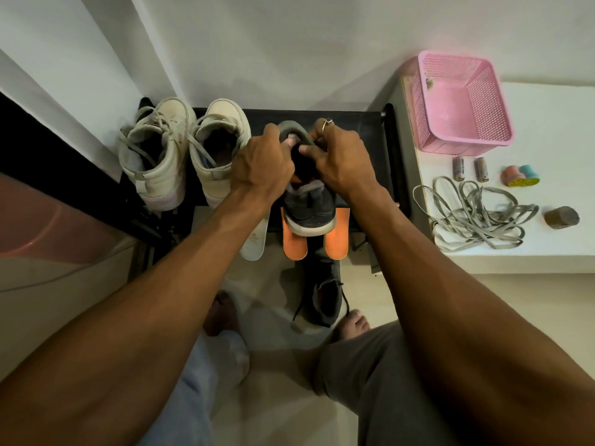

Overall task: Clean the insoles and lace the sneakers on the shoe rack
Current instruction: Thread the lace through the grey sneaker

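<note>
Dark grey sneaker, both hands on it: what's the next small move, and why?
Probably keep the left hand gripping the dark grey sneaker and free the right hand to slide out the right orange insole. Both hands hold its opening wide, and that insole and the left orange insole lie partly under its sole. Whether they are clean I cannot tell.

Pale sneakers (154,156) left, bare rack top (370,120) right
</note>
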Available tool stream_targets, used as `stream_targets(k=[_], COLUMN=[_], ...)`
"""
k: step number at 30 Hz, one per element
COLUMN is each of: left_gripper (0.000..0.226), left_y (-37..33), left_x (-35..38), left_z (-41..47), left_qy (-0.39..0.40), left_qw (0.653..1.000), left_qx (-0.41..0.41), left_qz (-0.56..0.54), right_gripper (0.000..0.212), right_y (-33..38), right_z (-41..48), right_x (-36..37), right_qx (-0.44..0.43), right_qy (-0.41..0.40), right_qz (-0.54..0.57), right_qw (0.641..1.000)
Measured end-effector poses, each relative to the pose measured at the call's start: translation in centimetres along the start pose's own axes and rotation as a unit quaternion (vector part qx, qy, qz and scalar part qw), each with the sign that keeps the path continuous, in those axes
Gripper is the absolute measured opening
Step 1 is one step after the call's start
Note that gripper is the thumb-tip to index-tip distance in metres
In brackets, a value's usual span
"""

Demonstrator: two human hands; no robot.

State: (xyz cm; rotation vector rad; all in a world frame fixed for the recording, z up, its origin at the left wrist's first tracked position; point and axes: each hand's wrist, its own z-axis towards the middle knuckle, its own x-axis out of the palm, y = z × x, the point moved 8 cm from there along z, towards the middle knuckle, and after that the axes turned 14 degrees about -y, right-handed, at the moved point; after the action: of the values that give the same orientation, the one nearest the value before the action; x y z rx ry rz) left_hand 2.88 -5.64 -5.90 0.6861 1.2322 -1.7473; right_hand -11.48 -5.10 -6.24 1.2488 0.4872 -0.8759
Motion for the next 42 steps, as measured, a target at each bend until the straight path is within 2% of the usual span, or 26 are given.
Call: stream_targets(k=[4, 7, 11, 19, 23, 26, 29, 33, 39, 42], left_gripper=[0.029, 0.026, 0.017, 0.027, 0.027, 0.027, 0.025, 0.033, 0.035, 0.037], left_y=[-0.4, -1.0, -1.3, -2.0, -1.8, -1.6, -1.4, -1.3, -1.1, -0.5], left_x=[-0.2, 0.0, -0.9, 1.1, 1.1, 0.9, 0.7, 0.2, -0.1, -0.4], left_z=[-0.2, -0.3, 0.1, -1.0, -0.8, -0.6, -0.3, 0.1, 0.1, 0.3], left_qy=[0.002, 0.015, -0.009, 0.054, 0.044, 0.034, 0.022, 0.006, -0.013, -0.024], left_qw=[0.998, 0.997, 0.998, 0.998, 0.999, 0.999, 0.999, 0.999, 0.999, 1.000], left_qx=[0.050, 0.079, 0.059, 0.020, 0.018, 0.023, 0.031, 0.039, 0.036, 0.000], left_qz=[0.024, 0.010, -0.025, 0.027, 0.018, 0.017, 0.015, 0.022, 0.020, 0.006], right_gripper=[0.022, 0.019, 0.018, 0.034, 0.035, 0.029, 0.017, 0.031, 0.012, 0.019], right_y=[0.8, 1.8, 1.3, 1.4, 1.6, 1.2, 1.0, -0.4, -0.8, -0.7], right_z=[0.0, 0.1, 0.2, 0.5, 0.7, 0.7, 0.4, 0.0, 0.1, -0.1], right_x=[0.2, -0.3, -0.6, -1.7, -1.4, -1.2, -0.9, 0.4, 0.6, 0.7], right_qx=[-0.039, -0.098, -0.063, -0.072, -0.070, -0.053, -0.046, -0.002, 0.015, 0.029], right_qy=[-0.005, -0.019, -0.023, -0.110, -0.104, -0.082, -0.009, 0.090, 0.028, -0.007], right_qz=[-0.030, 0.027, 0.069, -0.044, -0.067, -0.027, 0.066, 0.066, 0.014, 0.010], right_qw=[0.999, 0.995, 0.995, 0.990, 0.990, 0.995, 0.997, 0.994, 0.999, 1.000])
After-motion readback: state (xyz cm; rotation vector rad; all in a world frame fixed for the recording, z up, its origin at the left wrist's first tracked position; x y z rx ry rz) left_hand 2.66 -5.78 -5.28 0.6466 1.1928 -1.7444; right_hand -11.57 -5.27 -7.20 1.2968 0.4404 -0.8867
